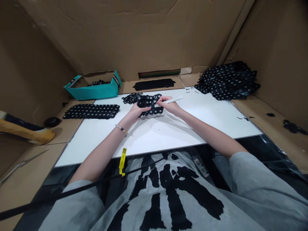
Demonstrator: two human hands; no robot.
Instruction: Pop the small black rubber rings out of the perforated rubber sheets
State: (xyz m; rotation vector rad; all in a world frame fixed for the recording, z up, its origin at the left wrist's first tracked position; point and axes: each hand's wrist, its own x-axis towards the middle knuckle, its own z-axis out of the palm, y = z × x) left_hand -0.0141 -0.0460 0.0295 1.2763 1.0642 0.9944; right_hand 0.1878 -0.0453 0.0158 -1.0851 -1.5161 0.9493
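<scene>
Fingers (163, 98) around one white tool (175, 99)

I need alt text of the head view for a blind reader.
A person's left hand holds a dotted black piece, the right hand a white pen-like tool at it, over a white board. Beyond are a teal box and a dotted black heap.

A black sheet (157, 111) patterned with rows of pale round spots, its edges uneven, is held over the far half of the white desk (156, 134). A slim white pen-like tool (175, 99) slants at its right side, rear end up and rightward.
</scene>
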